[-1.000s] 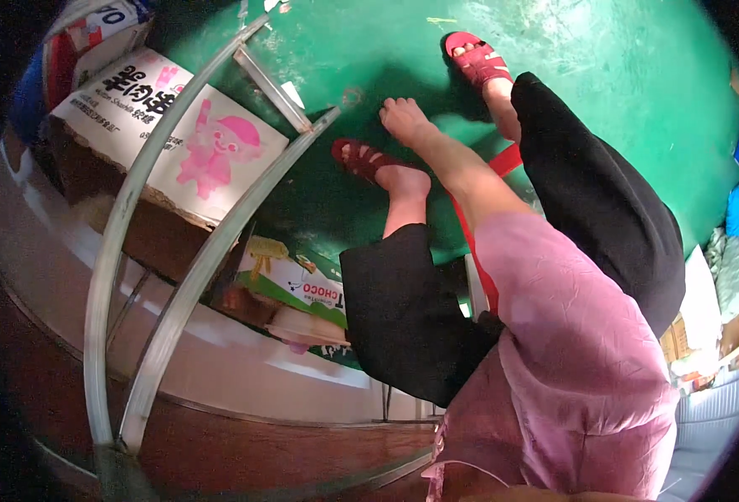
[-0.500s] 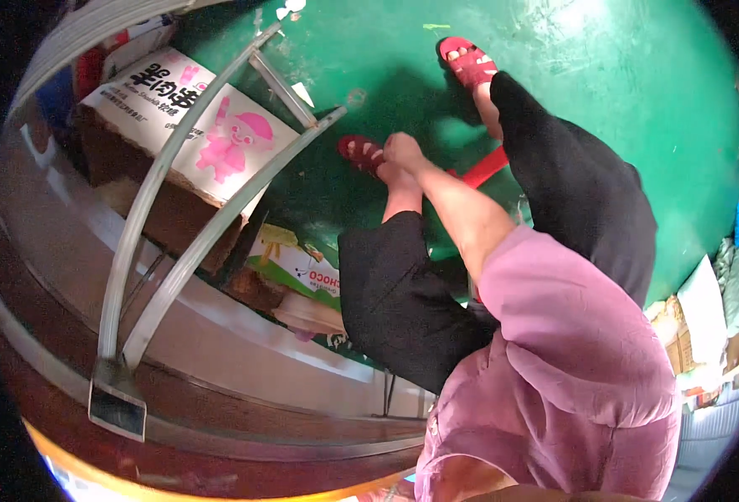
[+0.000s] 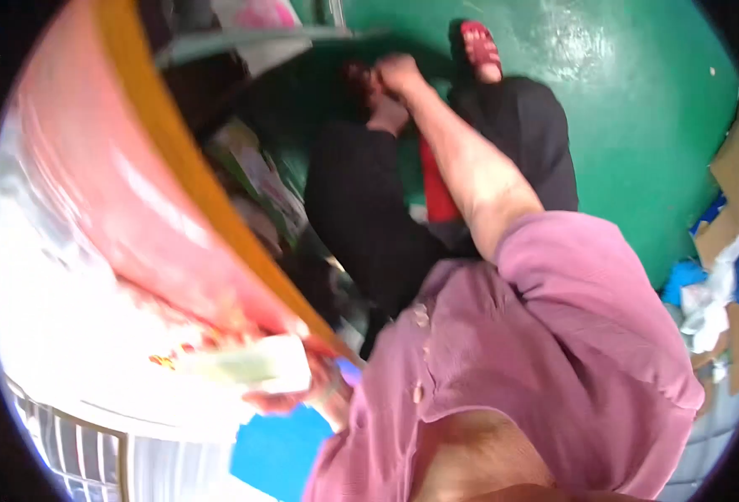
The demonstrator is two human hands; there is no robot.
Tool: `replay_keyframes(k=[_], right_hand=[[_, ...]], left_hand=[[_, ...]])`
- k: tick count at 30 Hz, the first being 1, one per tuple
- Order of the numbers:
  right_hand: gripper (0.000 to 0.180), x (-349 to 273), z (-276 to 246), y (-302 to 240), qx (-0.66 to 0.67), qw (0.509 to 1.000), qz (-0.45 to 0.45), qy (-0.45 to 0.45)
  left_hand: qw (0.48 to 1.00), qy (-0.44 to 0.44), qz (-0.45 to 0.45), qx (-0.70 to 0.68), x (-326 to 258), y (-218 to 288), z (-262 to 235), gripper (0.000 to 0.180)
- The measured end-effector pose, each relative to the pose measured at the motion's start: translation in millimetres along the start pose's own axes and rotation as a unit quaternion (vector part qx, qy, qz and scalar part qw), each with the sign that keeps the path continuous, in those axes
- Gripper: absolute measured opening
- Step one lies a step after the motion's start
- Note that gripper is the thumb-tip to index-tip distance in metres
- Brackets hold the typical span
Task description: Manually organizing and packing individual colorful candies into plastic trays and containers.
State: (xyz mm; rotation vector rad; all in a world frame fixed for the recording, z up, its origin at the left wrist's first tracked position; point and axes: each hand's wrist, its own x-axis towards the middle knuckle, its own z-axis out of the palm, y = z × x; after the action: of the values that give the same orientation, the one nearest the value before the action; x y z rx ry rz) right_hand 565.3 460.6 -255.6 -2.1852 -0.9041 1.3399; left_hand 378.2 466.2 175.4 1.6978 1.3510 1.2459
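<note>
Basically, L hand (image 3: 323, 390) grips blurry pale block (image 3: 279, 365); R hand (image 3: 397, 75) nr sandal (image 3: 357, 81), grip blurred, can't tell.

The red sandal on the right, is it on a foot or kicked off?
It's on: skin shows between the straps of the red sandal, and the foot runs into it.

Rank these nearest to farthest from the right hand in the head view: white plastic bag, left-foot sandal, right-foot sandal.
1. Left-foot sandal: close beside the right hand, on its left; contact unclear.
2. Right-foot sandal: right of the hand, higher in view.
3. White plastic bag: near the right edge.
</note>
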Motion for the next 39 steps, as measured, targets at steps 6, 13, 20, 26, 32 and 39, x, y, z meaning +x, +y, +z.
replay_keyframes(k=[6,13,20,26,32,39], right_hand=[[0.013,-53,-69,-38,0.439,0.893,0.025,0.096],[0.005,-148,-116,-70,0.531,0.844,-0.078,0.014],[0.007,-178,-119,-81,0.489,0.872,-0.008,-0.031],[0.005,-157,-134,-70,0.575,0.801,-0.133,-0.101],[0.005,-155,-134,-76,0.489,0.871,-0.052,0.006],[0.01,-156,-119,-97,0.369,0.925,-0.068,-0.059]], left_hand=[[0.995,-0.044,-0.058,-0.067,12,12,8,0.071],[0.979,-0.103,-0.07,-0.16,18,15,-11,0.079],[0.926,-0.211,-0.155,-0.274,38,9,-33,0.08],[0.988,-0.127,-0.067,-0.06,6,18,4,0.081],[0.84,-0.267,-0.178,-0.437,24,10,-31,0.076],[0.958,-0.229,0.123,-0.121,13,-1,-21,0.051]])
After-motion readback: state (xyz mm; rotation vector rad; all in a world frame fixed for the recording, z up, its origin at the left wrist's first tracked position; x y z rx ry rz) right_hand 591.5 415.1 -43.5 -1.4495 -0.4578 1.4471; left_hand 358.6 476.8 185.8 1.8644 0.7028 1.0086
